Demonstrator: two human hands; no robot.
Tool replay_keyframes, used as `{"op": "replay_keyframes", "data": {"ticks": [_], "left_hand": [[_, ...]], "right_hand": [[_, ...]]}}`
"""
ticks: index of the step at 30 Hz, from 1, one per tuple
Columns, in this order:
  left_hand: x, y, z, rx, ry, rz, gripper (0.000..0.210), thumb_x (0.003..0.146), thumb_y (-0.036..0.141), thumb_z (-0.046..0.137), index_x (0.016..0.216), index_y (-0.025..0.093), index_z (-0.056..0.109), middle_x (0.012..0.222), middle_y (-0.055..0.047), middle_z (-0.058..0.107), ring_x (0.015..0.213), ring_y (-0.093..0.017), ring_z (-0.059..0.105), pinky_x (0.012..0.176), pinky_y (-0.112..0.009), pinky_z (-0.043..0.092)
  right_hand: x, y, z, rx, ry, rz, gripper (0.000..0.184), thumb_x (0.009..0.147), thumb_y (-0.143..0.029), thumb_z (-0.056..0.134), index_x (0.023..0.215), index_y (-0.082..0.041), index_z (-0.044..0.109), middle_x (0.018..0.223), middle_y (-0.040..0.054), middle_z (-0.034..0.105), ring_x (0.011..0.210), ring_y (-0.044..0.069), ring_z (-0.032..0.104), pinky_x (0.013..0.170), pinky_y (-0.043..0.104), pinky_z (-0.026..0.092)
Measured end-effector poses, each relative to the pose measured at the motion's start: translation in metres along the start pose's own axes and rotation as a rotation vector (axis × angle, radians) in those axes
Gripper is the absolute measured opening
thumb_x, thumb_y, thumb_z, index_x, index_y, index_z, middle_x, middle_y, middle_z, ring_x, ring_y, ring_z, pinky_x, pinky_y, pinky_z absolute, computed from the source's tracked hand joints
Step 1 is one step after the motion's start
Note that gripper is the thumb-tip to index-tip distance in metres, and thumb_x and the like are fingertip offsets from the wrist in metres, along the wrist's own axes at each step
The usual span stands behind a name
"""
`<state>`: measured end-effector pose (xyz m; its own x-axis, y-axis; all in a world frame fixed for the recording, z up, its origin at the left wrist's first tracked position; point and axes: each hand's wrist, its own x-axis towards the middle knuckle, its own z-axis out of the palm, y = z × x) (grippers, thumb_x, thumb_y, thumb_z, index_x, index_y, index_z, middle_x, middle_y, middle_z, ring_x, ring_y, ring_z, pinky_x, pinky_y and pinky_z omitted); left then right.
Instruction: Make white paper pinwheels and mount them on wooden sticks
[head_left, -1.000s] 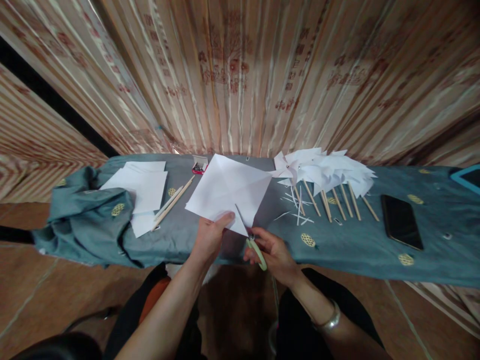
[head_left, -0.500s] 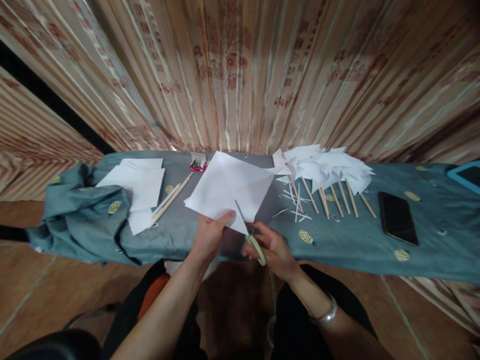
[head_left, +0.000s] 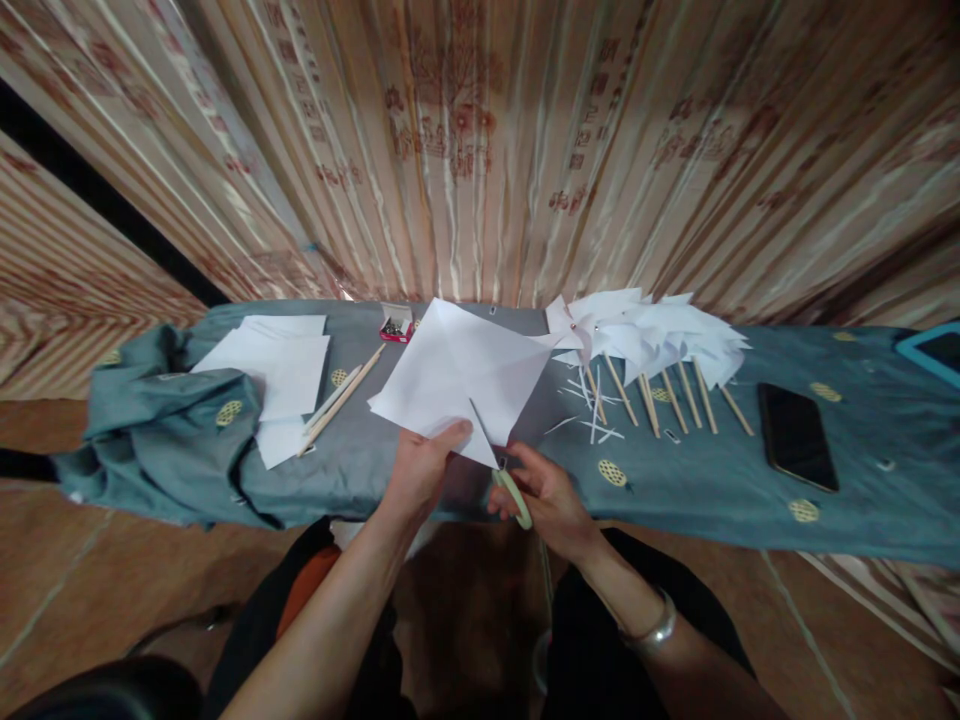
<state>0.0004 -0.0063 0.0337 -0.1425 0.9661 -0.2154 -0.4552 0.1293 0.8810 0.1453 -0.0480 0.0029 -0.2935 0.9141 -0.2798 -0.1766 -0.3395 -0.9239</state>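
A square sheet of white paper (head_left: pixel 469 360), creased along its diagonals, is held corner-on over the cloth. My left hand (head_left: pixel 424 465) grips its near left edge, thumb on top and the other fingers hidden underneath. In my right hand (head_left: pixel 546 500) is a pair of scissors (head_left: pixel 513 497) with pale green handles, my fingers through and around the loops. One dark blade lies over the paper, pointing from the near corner toward the middle, with a slit along it. The other blade is hidden beneath the sheet.
White paper pinwheels (head_left: pixel 660 335) on wooden sticks lie to the right, beside thin paper strips (head_left: pixel 592 405). A phone (head_left: pixel 796 437) rests farther right. On the left are paper sheets (head_left: pixel 296 375), wooden sticks (head_left: pixel 343 400) and a small red box (head_left: pixel 396 325) of pins. A patterned curtain (head_left: pixel 480 150) hangs behind.
Almost nothing differs. The paper's far and right corners have lifted or shifted very slightly, while both hands and the scissors stay nearly in place.
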Motion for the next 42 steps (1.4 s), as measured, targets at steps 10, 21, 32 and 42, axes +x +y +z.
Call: {"op": "replay_keyframes", "data": {"ticks": [10, 21, 32, 42], "left_hand": [[-0.0027, -0.0010, 0.0006, 0.036, -0.029, -0.011, 0.039, 0.054, 0.019, 0.078, 0.093, 0.021, 0.070, 0.077, -0.001, 0.071, 0.071, -0.019, 0.062, 0.071, -0.030, 0.050], [-0.0020, -0.0025, 0.0019, 0.034, 0.007, -0.023, 0.036, 0.052, 0.020, 0.079, 0.088, 0.021, 0.071, 0.080, -0.001, 0.072, 0.071, -0.019, 0.063, 0.071, -0.031, 0.050], [-0.0042, -0.0027, 0.0036, -0.007, -0.023, -0.035, 0.036, 0.052, 0.017, 0.079, 0.087, 0.021, 0.071, 0.080, -0.001, 0.072, 0.069, -0.018, 0.062, 0.069, -0.030, 0.050], [-0.0048, -0.0020, 0.0045, 0.035, -0.008, -0.028, 0.034, 0.052, 0.020, 0.078, 0.085, 0.022, 0.072, 0.080, -0.001, 0.073, 0.072, -0.020, 0.063, 0.070, -0.031, 0.051]], "right_hand": [[0.0000, -0.0040, 0.0000, -0.023, -0.002, -0.033, 0.045, 0.063, -0.036, 0.083, 0.094, -0.019, 0.055, 0.063, -0.0052, 0.066, 0.053, 0.009, 0.058, 0.053, 0.022, 0.045], [-0.0004, -0.0025, -0.0005, -0.036, 0.001, -0.026, 0.048, 0.064, -0.038, 0.082, 0.100, -0.019, 0.055, 0.064, -0.0044, 0.065, 0.053, 0.009, 0.056, 0.051, 0.022, 0.043], [0.0006, -0.0012, -0.0024, -0.059, -0.011, -0.078, 0.044, 0.068, -0.039, 0.080, 0.096, -0.020, 0.053, 0.060, -0.0055, 0.060, 0.053, 0.010, 0.054, 0.052, 0.022, 0.042], [0.0006, -0.0034, 0.0004, -0.050, 0.003, -0.062, 0.043, 0.067, -0.041, 0.080, 0.093, -0.020, 0.053, 0.059, -0.0060, 0.060, 0.052, 0.010, 0.054, 0.051, 0.022, 0.042]]}}
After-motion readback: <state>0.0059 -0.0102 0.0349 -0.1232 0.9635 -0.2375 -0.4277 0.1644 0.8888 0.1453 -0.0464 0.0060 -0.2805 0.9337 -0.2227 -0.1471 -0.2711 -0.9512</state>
